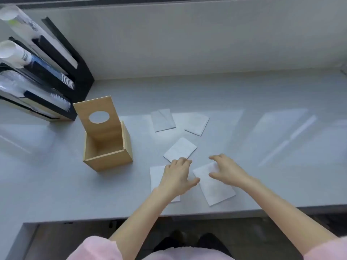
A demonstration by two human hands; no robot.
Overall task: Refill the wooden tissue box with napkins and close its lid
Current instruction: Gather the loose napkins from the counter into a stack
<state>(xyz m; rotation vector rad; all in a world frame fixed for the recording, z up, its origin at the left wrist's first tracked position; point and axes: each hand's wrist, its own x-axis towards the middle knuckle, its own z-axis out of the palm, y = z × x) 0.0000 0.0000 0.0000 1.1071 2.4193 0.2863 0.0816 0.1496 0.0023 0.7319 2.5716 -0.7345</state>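
The wooden tissue box stands on the grey counter, and what shows of its inside looks bare. Its lid, with a round hole, is raised upright at the back. Several white napkins lie flat to the box's right: two at the back, one in the middle, two near the front edge. My left hand hovers with spread fingers over the front left napkin. My right hand is spread over the top of the front right napkin. Neither hand holds anything.
A black rack with sleeves of stacked cups stands at the back left, close behind the box. The counter's front edge runs just below the front napkins. A low wall backs the counter.
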